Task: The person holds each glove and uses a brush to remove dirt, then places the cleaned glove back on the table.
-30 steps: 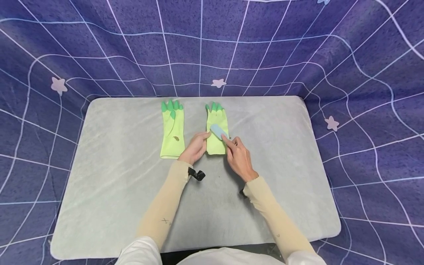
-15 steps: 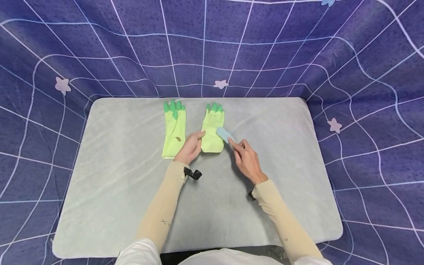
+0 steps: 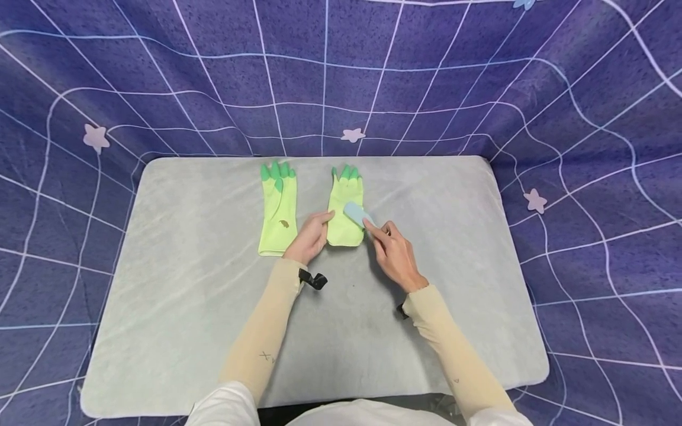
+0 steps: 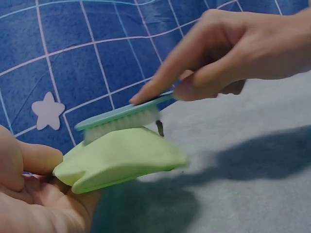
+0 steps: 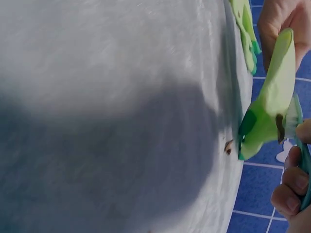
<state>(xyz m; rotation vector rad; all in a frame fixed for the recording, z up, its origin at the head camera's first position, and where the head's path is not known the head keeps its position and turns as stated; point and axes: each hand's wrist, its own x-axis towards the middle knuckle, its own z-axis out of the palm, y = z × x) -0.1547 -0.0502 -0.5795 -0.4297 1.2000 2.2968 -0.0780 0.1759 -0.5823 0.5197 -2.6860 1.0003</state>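
With thumb above and fingers below, our left hand (image 3: 311, 236) pinches one edge of a green glove (image 3: 343, 229); our right hand (image 3: 396, 258) is curled around a blue brush (image 3: 357, 213), index finger straight along its back. Beneath spreads a grey cloth (image 3: 186, 296), where another glove (image 3: 288, 204) lies to the left. We hold the first glove thus, it seems, to keep it firm under the bristles (image 4: 124, 121). From the head view it looks flat, but the left wrist view shows it bent and raised off the cloth. Both wrist views show a brown patch (image 4: 160, 128) beside the bristles, hardly seen from above; the right one shows more clearly a small crumb (image 5: 228, 147) on the cloth.
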